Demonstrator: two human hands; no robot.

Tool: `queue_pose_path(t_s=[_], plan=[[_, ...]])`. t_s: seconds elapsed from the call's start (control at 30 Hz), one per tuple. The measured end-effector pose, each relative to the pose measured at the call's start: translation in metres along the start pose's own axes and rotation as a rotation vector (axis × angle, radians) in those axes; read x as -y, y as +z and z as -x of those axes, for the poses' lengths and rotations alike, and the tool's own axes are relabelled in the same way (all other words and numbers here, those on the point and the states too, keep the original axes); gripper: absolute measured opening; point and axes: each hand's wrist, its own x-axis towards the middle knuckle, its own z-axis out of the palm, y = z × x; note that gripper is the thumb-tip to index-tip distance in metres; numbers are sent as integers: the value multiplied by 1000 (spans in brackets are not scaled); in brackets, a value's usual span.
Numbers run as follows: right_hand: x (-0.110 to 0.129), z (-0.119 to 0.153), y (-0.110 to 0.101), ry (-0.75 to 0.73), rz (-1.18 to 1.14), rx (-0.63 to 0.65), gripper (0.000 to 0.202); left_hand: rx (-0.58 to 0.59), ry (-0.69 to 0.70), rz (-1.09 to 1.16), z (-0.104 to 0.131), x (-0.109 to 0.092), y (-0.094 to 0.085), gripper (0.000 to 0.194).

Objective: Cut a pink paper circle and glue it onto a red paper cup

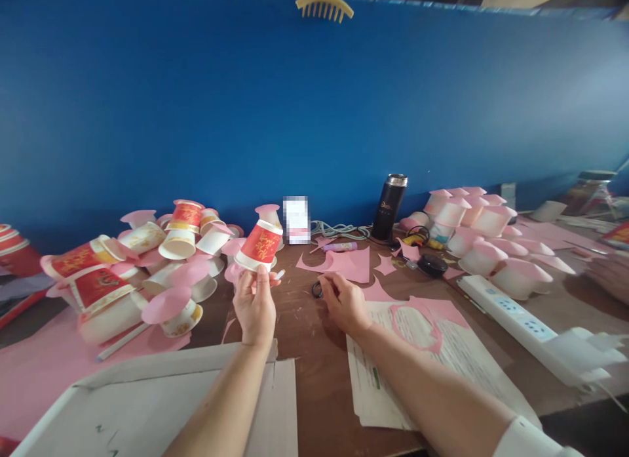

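My left hand (256, 306) is closed on a red and white paper cup (261, 245) with gold lettering, its wide rim down and tilted. A small white piece (280, 274) sticks out beside those fingers; what it is I cannot make out. Behind the held cup stands another cup topped with a pink paper disc (266, 210). Over the brown table, my right hand (346, 304) has its fingers bent together at a small black loop (317, 289). The rest of that thing is hidden by the hand.
Several cups with pink discs (167, 304) lie piled on the left. More pink-topped cups (486, 221) stand right, near a white power strip (511, 313). A black flask (390, 206), pink scraps (351, 263) and a purple tube (340, 246) lie ahead. Another person's hand (612, 273) is far right.
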Motion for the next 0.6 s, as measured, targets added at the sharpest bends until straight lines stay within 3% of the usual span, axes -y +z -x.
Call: queue_pose_path(t_s=[0.17,0.27,0.4,0.5,0.6], plan=[[31,-4,-7,-77,191,64,29,14,40,-102,0,9,1,32],[45,-11,-7,-141,354,190,29,27,24,-129,-1,10,2,33],[48,-16,2,-113,576,371,26,39,-2,-116,0,7,2,33],[41,-17,8,-31,546,321,27,44,6,-128,2,3,3,33],[33,-20,8,173,206,137,22,50,16,-159,3,0,3,33]])
